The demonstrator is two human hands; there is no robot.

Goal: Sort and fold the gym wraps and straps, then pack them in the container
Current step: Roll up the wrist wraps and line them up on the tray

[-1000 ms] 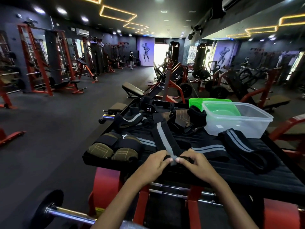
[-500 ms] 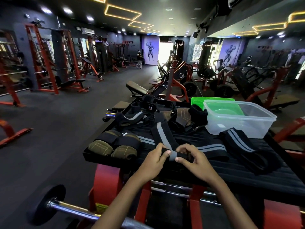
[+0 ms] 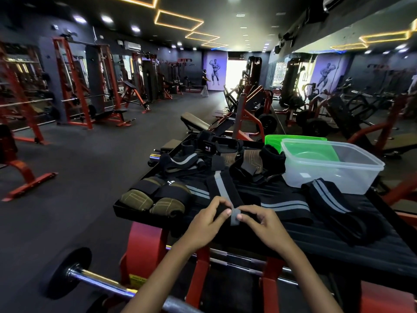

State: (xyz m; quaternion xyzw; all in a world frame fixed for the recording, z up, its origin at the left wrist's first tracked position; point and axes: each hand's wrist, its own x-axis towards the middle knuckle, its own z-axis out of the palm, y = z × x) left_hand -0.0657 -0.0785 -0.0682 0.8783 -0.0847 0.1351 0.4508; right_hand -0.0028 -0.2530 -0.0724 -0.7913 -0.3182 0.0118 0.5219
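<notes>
I take the clear container (image 3: 334, 168) as my landmark. Well in front of it and off to its left, both hands meet at the near edge of the black bench pad (image 3: 338, 236). My left hand (image 3: 208, 222) and right hand (image 3: 262, 224) each pinch the near end of the grey-striped wrap (image 3: 223, 188) between thumb and fingertips, one on each side of its grey tab. The wrap runs from the hands away toward the pile of black straps (image 3: 203, 154) lying left of the container. Another striped wrap (image 3: 325, 199) lies just in front of the container, and a green lid (image 3: 293, 141) sits behind it.

I judge this as the start of a fold or roll (the container holds no wraps yet). The risk I see is a crooked first turn: if one pinch pulls harder, the edges drift and the roll cones. The free length could also drag the neighbouring straps, or slip off the pad's near edge.
</notes>
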